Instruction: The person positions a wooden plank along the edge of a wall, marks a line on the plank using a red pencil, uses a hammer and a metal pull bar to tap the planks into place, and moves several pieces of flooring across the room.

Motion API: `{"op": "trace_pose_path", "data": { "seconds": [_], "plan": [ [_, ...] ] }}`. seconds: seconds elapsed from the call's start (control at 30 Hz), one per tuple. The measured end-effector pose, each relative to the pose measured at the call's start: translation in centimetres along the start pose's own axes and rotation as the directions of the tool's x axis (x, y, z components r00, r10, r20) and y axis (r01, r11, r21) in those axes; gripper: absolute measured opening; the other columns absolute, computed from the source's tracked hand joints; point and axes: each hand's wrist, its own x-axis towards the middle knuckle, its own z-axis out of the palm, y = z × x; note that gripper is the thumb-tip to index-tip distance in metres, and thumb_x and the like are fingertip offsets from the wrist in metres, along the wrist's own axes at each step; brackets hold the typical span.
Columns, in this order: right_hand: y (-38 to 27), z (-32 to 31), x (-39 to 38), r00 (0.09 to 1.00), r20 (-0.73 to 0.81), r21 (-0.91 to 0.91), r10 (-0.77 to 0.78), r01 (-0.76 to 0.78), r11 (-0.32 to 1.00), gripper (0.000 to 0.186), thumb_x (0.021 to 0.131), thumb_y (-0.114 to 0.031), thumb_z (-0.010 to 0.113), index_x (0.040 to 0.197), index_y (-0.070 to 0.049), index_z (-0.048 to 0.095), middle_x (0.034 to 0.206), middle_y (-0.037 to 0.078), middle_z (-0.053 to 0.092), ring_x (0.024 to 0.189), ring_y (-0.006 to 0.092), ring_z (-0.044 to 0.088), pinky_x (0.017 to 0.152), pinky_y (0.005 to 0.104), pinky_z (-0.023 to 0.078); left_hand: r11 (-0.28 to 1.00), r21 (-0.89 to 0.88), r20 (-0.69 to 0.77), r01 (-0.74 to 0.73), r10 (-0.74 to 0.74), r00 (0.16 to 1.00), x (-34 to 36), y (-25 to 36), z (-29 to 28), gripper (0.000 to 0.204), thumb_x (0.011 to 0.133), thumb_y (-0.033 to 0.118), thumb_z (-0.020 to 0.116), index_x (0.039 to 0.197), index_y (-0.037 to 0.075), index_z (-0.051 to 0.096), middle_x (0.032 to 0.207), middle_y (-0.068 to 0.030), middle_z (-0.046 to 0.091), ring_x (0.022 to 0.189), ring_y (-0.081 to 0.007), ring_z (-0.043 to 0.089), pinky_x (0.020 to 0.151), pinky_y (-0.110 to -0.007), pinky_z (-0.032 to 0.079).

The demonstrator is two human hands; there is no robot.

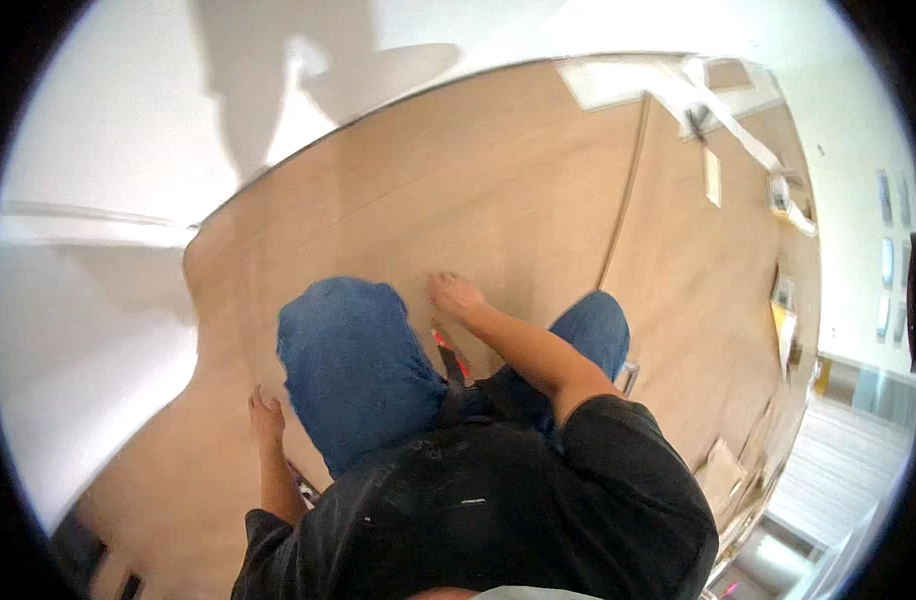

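I am down low on a brown sheet or board floor covering (518, 180), my jeans-clad knees apart. My right hand (456, 295) rests on the covering just ahead of and between my knees, fingers somewhat bent, with nothing visible in it. To the left of my left knee, my left hand (266, 415) is low beside the covering, fingers apart and holding nothing I can see. A red and dark object (441, 342) shows between my thighs, partly hidden by a dark strap; its kind is unclear.
A white wall (98, 190) bounds the covering at the left and far side. A long seam (628, 190) crosses it right of centre. White strips and sheets (728, 110) lie at the far right; small items (783, 300) line the right edge. Dark objects (78, 545) stand lower left.
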Motion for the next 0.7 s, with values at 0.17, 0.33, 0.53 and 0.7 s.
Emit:
{"op": "trace_pose_path", "data": {
  "seconds": [0.17, 0.33, 0.53, 0.7],
  "plan": [
    [-2.3, 0.5, -9.8, 0.856, 0.507, -0.135, -0.105, 0.199, 0.971, 0.045, 0.099, -0.035, 0.06, 0.131, -0.003, 0.058, 0.127, 0.018, 0.064, 0.118, 0.0352, 0.064, 0.092, 0.0466, 0.056, 0.706, 0.188, 0.116, 0.683, -0.706, 0.698, -13.1, -4.7, 1.7, 0.098, 0.085, 0.047, 0.078, 0.161, 0.011, 0.027, 0.159, -0.027, 0.037, 0.143, -0.0439, 0.043, 0.116, -0.054, 0.039],
    [-4.9, 3.7, -10.2, 0.863, 0.493, -0.008, -0.106, 0.126, 0.992, 0.044, 0.099, -0.035, 0.062, 0.128, -0.002, 0.058, 0.119, 0.02, 0.066, 0.111, 0.0375, 0.065, 0.09, 0.0474, 0.055, 0.6, 0.089, 0.4, 0.795, -0.752, 0.523, -24.6, -17.8, 5.5, 0.123, 0.071, 0.05, 0.091, 0.162, 0.003, 0.022, 0.157, -0.0324, 0.038, 0.144, -0.0424, 0.044, 0.117, -0.053, 0.039],
    [-0.3, -2.3, -4.3, 0.978, 0.08, 0.127, 0.195, -0.204, 0.971, 0.043, 0.099, -0.035, 0.063, 0.124, 0.0, 0.059, 0.109, 0.022, 0.069, 0.102, 0.0403, 0.068, 0.088, 0.0483, 0.055, 0.711, 0.152, 0.305, 0.687, -0.695, 0.651, -23.3, -13.3, 7.2, 0.086, 0.075, 0.037, 0.089, 0.141, -0.003, 0.05, 0.138, -0.0267, 0.057, 0.127, -0.042, 0.057, 0.105, -0.05, 0.048],
    [1.6, -8.4, 4.8, 0.947, -0.188, 0.255, 0.259, -0.208, 0.944, 0.044, 0.098, -0.035, 0.064, 0.122, 0.001, 0.059, 0.104, 0.024, 0.071, 0.098, 0.0423, 0.069, 0.088, 0.0489, 0.054, 0.885, -0.039, 0.174, 0.464, -0.451, 0.875, -22.8, -11.4, 4.4, 0.071, 0.078, 0.03, 0.085, 0.135, 0.002, 0.053, 0.126, -0.0249, 0.063, 0.119, -0.0415, 0.06, 0.101, -0.05, 0.05]
  ]
}}
